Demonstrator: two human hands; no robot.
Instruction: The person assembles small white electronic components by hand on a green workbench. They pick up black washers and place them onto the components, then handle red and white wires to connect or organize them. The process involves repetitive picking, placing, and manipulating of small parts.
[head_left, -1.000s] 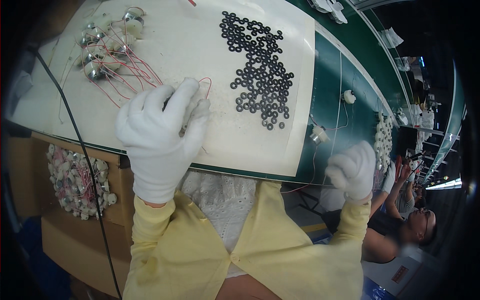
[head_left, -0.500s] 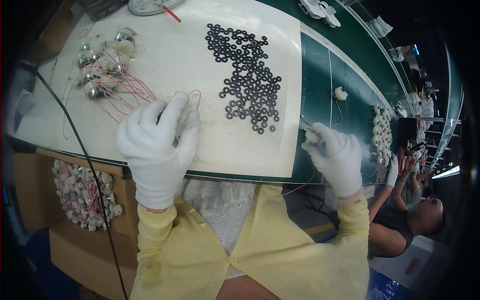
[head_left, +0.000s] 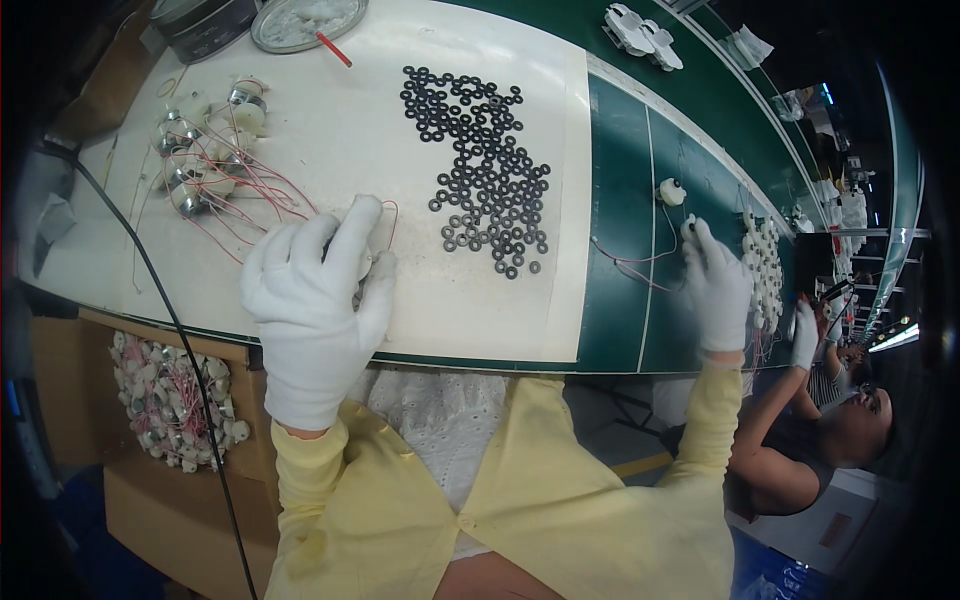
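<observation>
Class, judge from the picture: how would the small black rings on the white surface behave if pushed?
The black rings would probably slide rather than roll, since they lie flat. Pushing one would likely nudge others, as they sit crowded together.

Left gloved hand (head_left: 312, 300) curled, thumb facing forefinger; right gloved hand (head_left: 717, 292) out to right, fingers forward, blurred

"Left hand (head_left: 312, 305)?"
"Gloved, on the white sheet (head_left: 330, 120), thumb and fingers around a mostly hidden part (head_left: 364, 268); red wire (head_left: 396, 212) visible."
"Right hand (head_left: 718, 298)?"
"Gloved, over the green surface (head_left: 618, 225), just nearer than a white component (head_left: 670, 192); grip cannot be determined."
"Surroundings?"
"Black rings (head_left: 487, 172) between the hands, farther out; wired components (head_left: 188, 198) far left; cardboard box (head_left: 190, 515) of components near left."
</observation>
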